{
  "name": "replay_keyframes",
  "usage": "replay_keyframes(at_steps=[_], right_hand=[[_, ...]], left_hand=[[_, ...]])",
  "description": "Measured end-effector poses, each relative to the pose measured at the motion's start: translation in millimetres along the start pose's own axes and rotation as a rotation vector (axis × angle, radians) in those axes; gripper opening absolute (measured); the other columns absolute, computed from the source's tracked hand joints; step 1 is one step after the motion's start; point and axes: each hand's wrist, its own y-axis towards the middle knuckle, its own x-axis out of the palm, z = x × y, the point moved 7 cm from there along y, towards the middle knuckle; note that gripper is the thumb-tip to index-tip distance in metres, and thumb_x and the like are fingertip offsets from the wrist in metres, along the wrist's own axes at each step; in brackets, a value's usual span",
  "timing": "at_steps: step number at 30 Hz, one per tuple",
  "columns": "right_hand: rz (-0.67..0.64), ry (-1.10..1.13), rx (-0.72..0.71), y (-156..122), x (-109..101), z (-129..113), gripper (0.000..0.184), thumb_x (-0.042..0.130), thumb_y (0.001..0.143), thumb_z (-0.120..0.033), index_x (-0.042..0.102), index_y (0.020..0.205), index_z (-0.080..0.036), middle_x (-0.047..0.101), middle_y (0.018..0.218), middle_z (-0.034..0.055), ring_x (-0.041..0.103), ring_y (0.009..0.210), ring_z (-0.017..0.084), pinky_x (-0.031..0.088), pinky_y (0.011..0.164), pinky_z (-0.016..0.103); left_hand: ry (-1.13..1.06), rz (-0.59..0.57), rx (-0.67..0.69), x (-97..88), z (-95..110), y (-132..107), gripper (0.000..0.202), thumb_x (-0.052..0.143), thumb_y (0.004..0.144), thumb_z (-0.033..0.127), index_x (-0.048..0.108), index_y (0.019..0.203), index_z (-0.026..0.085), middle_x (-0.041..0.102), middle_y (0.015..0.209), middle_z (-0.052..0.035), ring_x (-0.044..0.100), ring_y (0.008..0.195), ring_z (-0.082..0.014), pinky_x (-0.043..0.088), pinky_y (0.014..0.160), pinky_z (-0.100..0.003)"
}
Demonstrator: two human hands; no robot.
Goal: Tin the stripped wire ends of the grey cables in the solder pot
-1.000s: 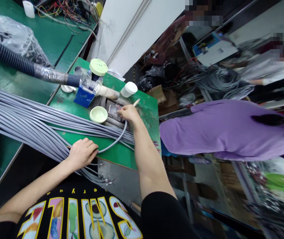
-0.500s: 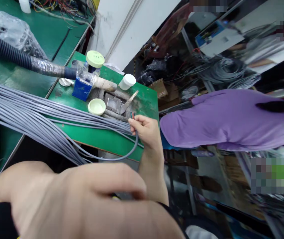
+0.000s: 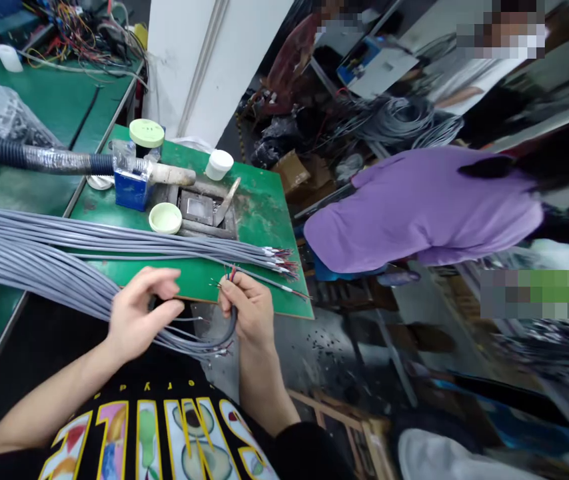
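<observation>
Gray multicore cable (image 3: 228, 331) loops up into the right hand (image 3: 247, 310), whose grip is clamped on its stripped end, with thin coloured wires (image 3: 232, 275) poking out above the fingers. The left hand (image 3: 142, 310) has its grip apart, fingers spread just over a long cable bundle (image 3: 64, 250) lying across the green worktop (image 3: 259, 213). Beyond sit a pale green lid (image 3: 164, 218), a blue box (image 3: 132, 190) and a white jar (image 3: 219, 164); farther off, a person in a purple shirt (image 3: 424, 207) bends away.
</observation>
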Motion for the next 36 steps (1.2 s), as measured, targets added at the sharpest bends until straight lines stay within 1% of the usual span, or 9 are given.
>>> replay_keyframes(at_steps=[4, 7, 12, 16, 18, 22, 27, 31, 36], right_hand=[[-0.081, 0.045, 0.049, -6, 22, 9, 0.032, 0.067, 0.074, -0.043, 0.053, 0.058, -0.019, 0.046, 0.041, -0.0066, 0.037, 0.033, 0.006, 0.029, 0.036, 0.02], [-0.134, 0.062, 0.063, -6, 32, 13, 0.032, 0.067, 0.074, -0.043, 0.053, 0.058, -0.019, 0.046, 0.041, -0.007, 0.036, 0.033, 0.005, 0.028, 0.035, 0.019], [-0.228, 0.121, 0.119, -12, 35, 25, 0.029, 0.065, 0.076, -0.047, 0.063, 0.084, -0.019, 0.051, 0.044, -0.0074, 0.04, 0.031, 0.006, 0.028, 0.033, 0.019], [-0.251, 0.229, 0.156, -20, 36, 35, 0.047, 0.065, 0.076, -0.051, 0.057, 0.112, -0.022, 0.051, 0.044, -0.0089, 0.034, 0.028, 0.006, 0.021, 0.03, 0.019], [-0.203, 0.275, 0.147, -21, 34, 36, 0.051, 0.066, 0.076, -0.05, 0.053, 0.117, -0.023, 0.049, 0.043, -0.0098, 0.031, 0.028, 0.006, 0.019, 0.03, 0.019], [-0.142, 0.292, 0.095, -21, 34, 33, 0.053, 0.065, 0.078, -0.044, 0.047, 0.123, -0.024, 0.052, 0.045, -0.0094, 0.033, 0.029, 0.007, 0.02, 0.031, 0.018], [-0.175, 0.206, 0.124, -23, 37, 35, 0.054, 0.063, 0.079, -0.045, 0.045, 0.125, -0.025, 0.056, 0.049, -0.0086, 0.042, 0.032, 0.009, 0.03, 0.033, 0.02], [-0.233, 0.006, 0.071, -13, 19, 23, 0.038, 0.065, 0.077, -0.04, 0.06, 0.111, -0.023, 0.058, 0.051, -0.0055, 0.052, 0.042, 0.012, 0.042, 0.043, 0.024], [-0.331, -0.079, 0.031, 9, 11, -2, 0.021, 0.068, 0.069, -0.031, 0.073, 0.087, -0.021, 0.055, 0.048, -0.0049, 0.045, 0.042, 0.009, 0.036, 0.042, 0.022]], left_hand=[[-0.358, -0.079, -0.22, 31.5, -34, 3, 0.036, 0.073, 0.072, 0.04, 0.065, 0.097, 0.016, 0.063, 0.075, -0.0014, 0.059, 0.063, -0.0108, 0.05, 0.062, -0.025], [-0.376, 0.022, -0.197, 37.9, -41, 4, 0.027, 0.072, 0.074, 0.042, 0.067, 0.083, 0.017, 0.06, 0.068, 0.0003, 0.058, 0.061, -0.0109, 0.048, 0.06, -0.025], [-0.084, 0.187, 0.046, 14.4, -21, 12, 0.019, 0.065, 0.082, 0.036, 0.068, 0.076, 0.019, 0.061, 0.068, -0.0011, 0.056, 0.064, -0.0121, 0.046, 0.059, -0.026], [0.135, 0.071, 0.482, 17.2, 10, 7, 0.011, 0.06, 0.085, 0.022, 0.07, 0.082, 0.023, 0.064, 0.07, -0.0008, 0.058, 0.065, -0.0119, 0.046, 0.062, -0.027], [0.11, 0.025, 0.558, 22.4, 12, 2, 0.012, 0.06, 0.085, 0.019, 0.07, 0.084, 0.024, 0.065, 0.069, -0.0001, 0.058, 0.064, -0.0113, 0.046, 0.063, -0.026], [-0.144, 0.126, 0.066, 21.4, -30, 3, 0.024, 0.068, 0.08, 0.034, 0.067, 0.1, 0.021, 0.068, 0.081, -0.0034, 0.06, 0.071, -0.0136, 0.049, 0.067, -0.028], [-0.607, -0.201, -0.509, 57.4, -63, -10, 0.047, 0.064, 0.076, 0.056, 0.068, 0.097, 0.013, 0.057, 0.051, 0.0011, 0.058, 0.05, -0.0147, 0.048, 0.059, -0.03], [-0.763, -0.275, -0.592, 59.7, -55, -8, 0.046, 0.072, 0.067, 0.058, 0.066, 0.075, 0.013, 0.058, 0.053, -0.001, 0.057, 0.052, -0.0156, 0.047, 0.06, -0.032], [-0.775, -0.514, -0.628, 67.6, -45, -15, 0.044, 0.075, 0.065, 0.057, 0.065, 0.062, 0.014, 0.06, 0.057, -0.0049, 0.055, 0.061, -0.0162, 0.043, 0.066, -0.031]])
